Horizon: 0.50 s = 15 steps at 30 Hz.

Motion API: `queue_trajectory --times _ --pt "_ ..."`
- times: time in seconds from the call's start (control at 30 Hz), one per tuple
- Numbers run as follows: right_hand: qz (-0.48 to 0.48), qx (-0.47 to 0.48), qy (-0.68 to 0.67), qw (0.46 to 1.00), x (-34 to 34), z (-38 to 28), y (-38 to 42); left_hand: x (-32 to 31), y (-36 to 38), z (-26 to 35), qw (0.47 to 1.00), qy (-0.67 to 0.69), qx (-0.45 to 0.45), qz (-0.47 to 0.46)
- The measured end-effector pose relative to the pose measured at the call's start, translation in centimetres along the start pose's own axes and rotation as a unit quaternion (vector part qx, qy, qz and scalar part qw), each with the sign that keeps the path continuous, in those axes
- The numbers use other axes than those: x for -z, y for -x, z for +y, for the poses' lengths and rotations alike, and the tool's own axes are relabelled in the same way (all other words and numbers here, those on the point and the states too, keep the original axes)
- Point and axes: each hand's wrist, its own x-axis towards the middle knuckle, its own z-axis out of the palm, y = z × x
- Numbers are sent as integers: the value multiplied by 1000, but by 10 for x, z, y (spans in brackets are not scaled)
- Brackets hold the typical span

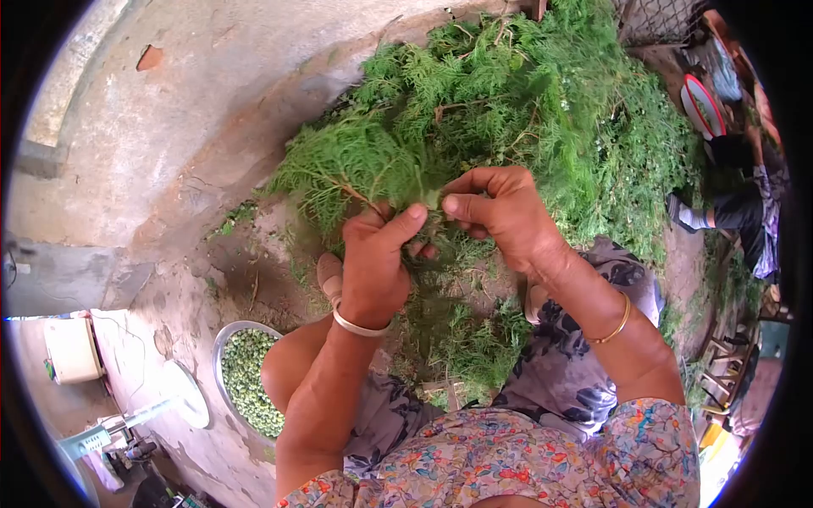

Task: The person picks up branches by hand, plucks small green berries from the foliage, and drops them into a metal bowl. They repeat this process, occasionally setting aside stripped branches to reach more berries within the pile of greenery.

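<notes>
My left hand [378, 241] is closed round the stem of a feathery green conifer branch [343, 161], whose fan of leaves spreads up and to the left. Close beside it, my right hand [500, 212] is pinched, thumb against fingers, at the blurred greenery between the two hands. What lies in that pinch is too small to make out. Beyond both hands rises a large heap of cut conifer branches [508, 110]. A metal basin [222, 339] full of small green pieces stands on the ground to the left of my knee.
A stained wall [195, 110] runs along the left. More green cuttings [478, 351] lie on the ground between my feet. At the lower left stands a fan [182, 396]. On the right another person's leg [732, 212] shows, near a red-rimmed basin [716, 124].
</notes>
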Motion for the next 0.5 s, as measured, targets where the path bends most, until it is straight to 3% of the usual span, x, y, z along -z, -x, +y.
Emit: queue_trajectory --times 0.1,0.17,0.2,0.27,0.3,0.4,0.5 --pt "-1 55 106 993 1 -3 3 9 -5 -4 999 28 6 27" --pt "-69 125 184 972 1 -4 3 7 -3 -2 1000 12 8 23" --pt "-69 125 184 973 0 -10 4 6 -3 -1 1000 -4 10 19" --pt "56 6 140 989 0 -25 6 9 -4 -2 1000 -1 11 -2" --pt "56 5 140 989 2 -25 4 10 -4 -2 1000 3 12 -23" --pt "19 173 231 957 8 -20 0 9 -2 0 999 -8 34 -34" --pt "-58 128 224 964 5 -18 4 2 1 3 997 -45 44 -34"
